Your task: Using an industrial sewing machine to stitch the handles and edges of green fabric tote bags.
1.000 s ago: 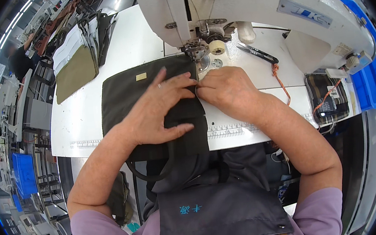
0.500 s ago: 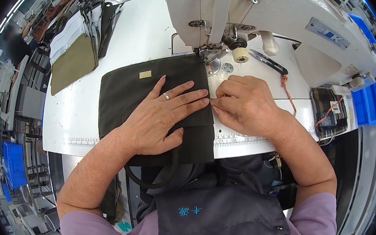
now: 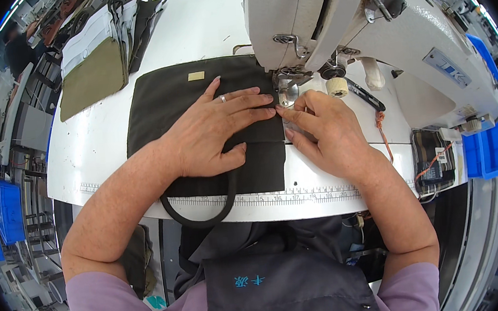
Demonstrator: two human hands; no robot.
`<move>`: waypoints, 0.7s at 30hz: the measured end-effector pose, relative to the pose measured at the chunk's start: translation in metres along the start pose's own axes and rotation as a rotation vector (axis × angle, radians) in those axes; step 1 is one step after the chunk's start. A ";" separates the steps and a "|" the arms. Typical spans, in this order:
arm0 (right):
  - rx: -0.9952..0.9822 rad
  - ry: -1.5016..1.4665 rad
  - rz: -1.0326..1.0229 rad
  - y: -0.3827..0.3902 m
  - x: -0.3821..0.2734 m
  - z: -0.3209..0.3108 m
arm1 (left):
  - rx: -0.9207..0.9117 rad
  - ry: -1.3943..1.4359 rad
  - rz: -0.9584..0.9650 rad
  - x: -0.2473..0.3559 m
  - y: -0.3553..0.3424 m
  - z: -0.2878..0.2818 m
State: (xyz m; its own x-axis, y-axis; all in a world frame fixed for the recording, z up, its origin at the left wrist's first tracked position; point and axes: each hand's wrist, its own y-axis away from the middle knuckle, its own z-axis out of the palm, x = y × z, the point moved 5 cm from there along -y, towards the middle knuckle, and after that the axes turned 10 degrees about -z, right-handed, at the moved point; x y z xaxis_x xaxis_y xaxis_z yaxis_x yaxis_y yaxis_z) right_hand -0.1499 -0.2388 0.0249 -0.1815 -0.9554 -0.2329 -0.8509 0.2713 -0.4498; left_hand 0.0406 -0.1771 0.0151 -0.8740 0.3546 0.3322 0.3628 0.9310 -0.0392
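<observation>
A dark olive-black fabric piece (image 3: 162, 95), apparently part of a bag, lies on the sewing machine's table with its right edge at the presser foot (image 3: 288, 86). A small gold-coloured label (image 3: 196, 76) sits near its top, and a dark loop handle (image 3: 200, 223) hangs from its lower edge. My left hand (image 3: 211, 132) rests flat on the fabric, open, a ring on one finger. Beside the right edge, my right hand (image 3: 324, 127) has its index fingertip against the cloth. Its thumb is apart from that finger, and the other fingers are curled and partly hidden.
The white sewing machine (image 3: 332, 21) rises just beyond my hands. Black-handled snips (image 3: 366, 94) with an orange cord lie right of the needle area. Stacked fabric pieces (image 3: 95, 80) are at the far left. A striped pouch (image 3: 434, 158) and a blue bin (image 3: 488, 147) stand at right.
The fabric has moved away from me, further past the presser foot, with both hands moving along. My right thumb and index finger, close together before, have spread apart. The view has shifted slightly.
</observation>
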 end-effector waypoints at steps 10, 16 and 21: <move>0.049 0.119 0.065 -0.002 0.008 0.004 | 0.115 -0.008 -0.010 -0.025 -0.026 -0.006; 0.096 -0.003 -0.044 -0.001 0.003 -0.001 | 0.184 -0.088 0.197 -0.003 -0.029 -0.021; 0.075 0.029 -0.050 -0.002 0.003 0.000 | 0.171 -0.242 0.074 0.022 -0.033 -0.012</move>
State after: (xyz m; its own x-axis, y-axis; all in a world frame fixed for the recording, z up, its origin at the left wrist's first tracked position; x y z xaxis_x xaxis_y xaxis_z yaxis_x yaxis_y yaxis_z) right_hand -0.1487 -0.2420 0.0249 -0.1550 -0.9707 -0.1835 -0.8203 0.2299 -0.5237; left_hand 0.0137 -0.2010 0.0351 -0.9064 0.4130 0.0890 0.3865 0.8957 -0.2200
